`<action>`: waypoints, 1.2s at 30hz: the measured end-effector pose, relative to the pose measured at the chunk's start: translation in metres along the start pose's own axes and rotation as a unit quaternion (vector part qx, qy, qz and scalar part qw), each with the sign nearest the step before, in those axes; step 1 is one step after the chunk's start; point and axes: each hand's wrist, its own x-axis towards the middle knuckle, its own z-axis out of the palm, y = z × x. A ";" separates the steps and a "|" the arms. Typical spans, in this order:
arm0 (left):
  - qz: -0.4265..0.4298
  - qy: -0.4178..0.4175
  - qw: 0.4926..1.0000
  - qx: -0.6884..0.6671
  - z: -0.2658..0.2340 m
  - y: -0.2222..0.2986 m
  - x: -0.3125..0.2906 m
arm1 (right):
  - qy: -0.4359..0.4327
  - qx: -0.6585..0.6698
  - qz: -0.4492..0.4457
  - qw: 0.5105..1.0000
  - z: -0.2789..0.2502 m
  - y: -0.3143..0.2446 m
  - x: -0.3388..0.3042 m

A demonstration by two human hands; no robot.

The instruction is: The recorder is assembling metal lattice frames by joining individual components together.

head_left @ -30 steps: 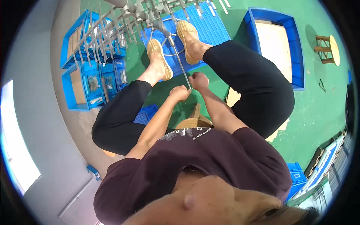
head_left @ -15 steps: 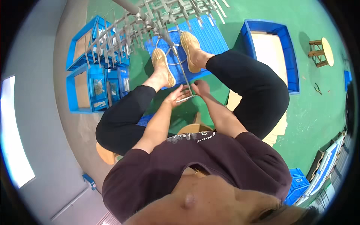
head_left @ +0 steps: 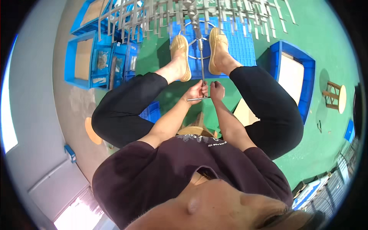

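Left hand (head_left: pixel 196 92) around metal rod (head_left: pixel 202 71), right hand (head_left: pixel 217 91) just beside

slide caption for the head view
Left hand at the near end of a metal rod, right hand beside it, green floor below

From my end I see open blue crates (head_left: pixel 69 61) at left and, at right, a blue bin (head_left: pixel 309 76), a round-topped wooden stool (head_left: pixel 342 99) and a small tool (head_left: pixel 319 125) on the green floor (head_left: pixel 314 157).

Smooth metal rod (head_left: pixel 202 67), seemingly plastic crate (head_left: pixel 309 80)
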 end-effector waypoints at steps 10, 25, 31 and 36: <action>0.003 0.092 0.992 0.084 0.013 0.005 -0.002 | 0.024 0.047 0.008 0.999 0.015 0.001 0.001; 0.055 0.177 0.971 0.152 0.025 -0.002 0.003 | -0.059 0.225 0.040 0.972 0.039 0.020 0.007; 0.040 0.150 0.983 0.100 0.010 -0.004 0.006 | -0.013 0.131 0.024 0.991 0.016 0.004 0.007; 0.058 0.133 0.984 0.102 0.004 -0.007 0.011 | 0.016 -0.033 0.082 0.996 -0.006 -0.002 0.003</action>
